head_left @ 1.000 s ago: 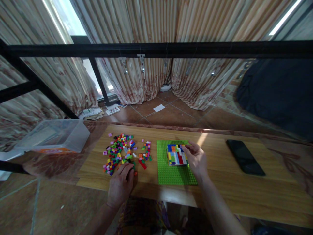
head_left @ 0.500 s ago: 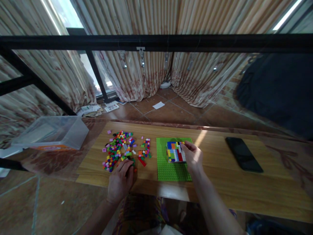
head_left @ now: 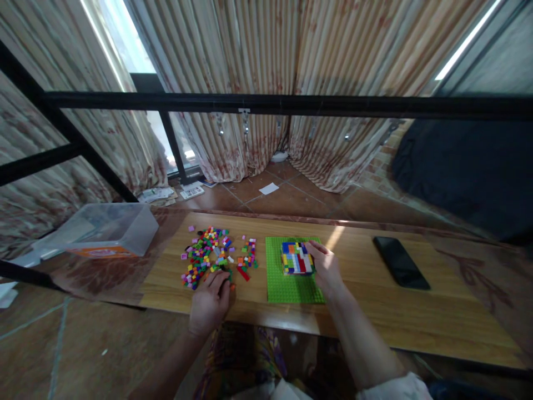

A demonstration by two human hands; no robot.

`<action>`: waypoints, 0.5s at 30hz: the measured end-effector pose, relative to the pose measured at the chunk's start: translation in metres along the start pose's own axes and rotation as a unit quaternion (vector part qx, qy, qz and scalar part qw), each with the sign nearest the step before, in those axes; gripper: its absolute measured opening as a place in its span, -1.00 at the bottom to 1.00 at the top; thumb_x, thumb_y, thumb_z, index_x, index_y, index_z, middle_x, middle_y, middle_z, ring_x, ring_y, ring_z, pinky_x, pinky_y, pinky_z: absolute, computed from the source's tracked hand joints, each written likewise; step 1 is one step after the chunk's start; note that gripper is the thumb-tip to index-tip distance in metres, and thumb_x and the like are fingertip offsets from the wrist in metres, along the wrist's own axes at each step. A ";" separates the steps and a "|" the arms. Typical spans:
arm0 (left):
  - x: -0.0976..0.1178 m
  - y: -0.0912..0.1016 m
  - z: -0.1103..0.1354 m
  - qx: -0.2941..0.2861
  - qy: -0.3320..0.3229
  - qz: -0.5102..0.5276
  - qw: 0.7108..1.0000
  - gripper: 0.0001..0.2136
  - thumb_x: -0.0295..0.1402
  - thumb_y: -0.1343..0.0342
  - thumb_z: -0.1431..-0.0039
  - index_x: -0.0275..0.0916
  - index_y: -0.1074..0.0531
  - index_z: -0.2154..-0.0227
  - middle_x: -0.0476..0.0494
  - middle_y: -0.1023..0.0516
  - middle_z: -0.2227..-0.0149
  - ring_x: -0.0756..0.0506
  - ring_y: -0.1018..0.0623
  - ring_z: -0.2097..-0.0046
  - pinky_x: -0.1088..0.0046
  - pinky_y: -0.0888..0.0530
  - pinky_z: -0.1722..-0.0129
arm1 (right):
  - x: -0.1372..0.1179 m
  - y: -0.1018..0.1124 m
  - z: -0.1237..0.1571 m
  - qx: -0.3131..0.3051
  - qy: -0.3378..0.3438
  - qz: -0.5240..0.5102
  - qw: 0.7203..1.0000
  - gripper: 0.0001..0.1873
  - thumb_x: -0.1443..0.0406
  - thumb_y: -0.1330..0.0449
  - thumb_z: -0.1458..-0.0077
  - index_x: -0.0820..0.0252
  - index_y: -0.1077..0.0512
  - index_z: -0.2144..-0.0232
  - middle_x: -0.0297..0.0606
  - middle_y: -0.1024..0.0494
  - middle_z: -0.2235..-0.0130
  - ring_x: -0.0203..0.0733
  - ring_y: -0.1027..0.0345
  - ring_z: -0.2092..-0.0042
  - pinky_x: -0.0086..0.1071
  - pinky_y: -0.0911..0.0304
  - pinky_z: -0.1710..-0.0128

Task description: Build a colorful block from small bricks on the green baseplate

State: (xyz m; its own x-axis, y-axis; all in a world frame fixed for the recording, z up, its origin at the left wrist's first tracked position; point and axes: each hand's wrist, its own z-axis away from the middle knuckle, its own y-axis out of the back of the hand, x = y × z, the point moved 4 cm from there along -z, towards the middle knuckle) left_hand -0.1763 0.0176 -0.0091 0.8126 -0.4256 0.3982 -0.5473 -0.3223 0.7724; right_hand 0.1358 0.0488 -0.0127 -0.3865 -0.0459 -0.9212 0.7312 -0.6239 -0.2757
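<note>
A multicoloured block of toy bricks [head_left: 296, 262] sits on a green studded baseplate [head_left: 275, 289]. At its right edge is my right hand [head_left: 327, 268], thumb and fingers closed on the upper right corner. The fingers cover that corner, so a single small brick there could be hidden. My left hand [head_left: 211, 300] rests at the near edge of a heap of loose toy bricks [head_left: 204, 250], with its fingers curled down among them. What those fingers hold, if anything, is hidden. A red brick [head_left: 243, 273] lies just beyond this hand, beside a smaller group of bricks [head_left: 250, 253].
A black phone [head_left: 400, 262] lies on the right part of the wooden tabletop [head_left: 362, 311]. To the left stands a clear plastic box [head_left: 112, 228] with an orange label. Behind the table are a black metal rail [head_left: 266, 104] and striped curtains [head_left: 250, 50].
The head view has shifted, so the rail and table sit lower in the picture. Both hands keep nearly the same places, the right at the block's corner and the left at the heap.
</note>
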 end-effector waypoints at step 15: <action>0.001 -0.001 0.002 0.006 0.005 0.002 1.000 -0.83 -0.37 -0.01 -0.22 -0.19 -0.45 0.18 -0.16 -0.55 0.15 -0.14 -0.55 0.10 0.31 -0.51 0.09 | -0.006 0.018 -0.003 -0.018 0.083 0.119 0.989 -0.57 0.07 -0.38 0.29 0.27 -0.54 0.41 -0.24 -0.58 0.45 -0.23 -0.41 0.44 -0.40 -0.28 0.45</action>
State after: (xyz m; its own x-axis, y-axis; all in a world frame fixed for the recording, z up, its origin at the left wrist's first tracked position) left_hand -0.1758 0.0160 -0.0102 0.8127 -0.4185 0.4054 -0.5521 -0.3307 0.7654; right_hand 0.1529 0.0402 -0.0133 -0.1047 -0.0572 -0.9929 0.8115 -0.5820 -0.0520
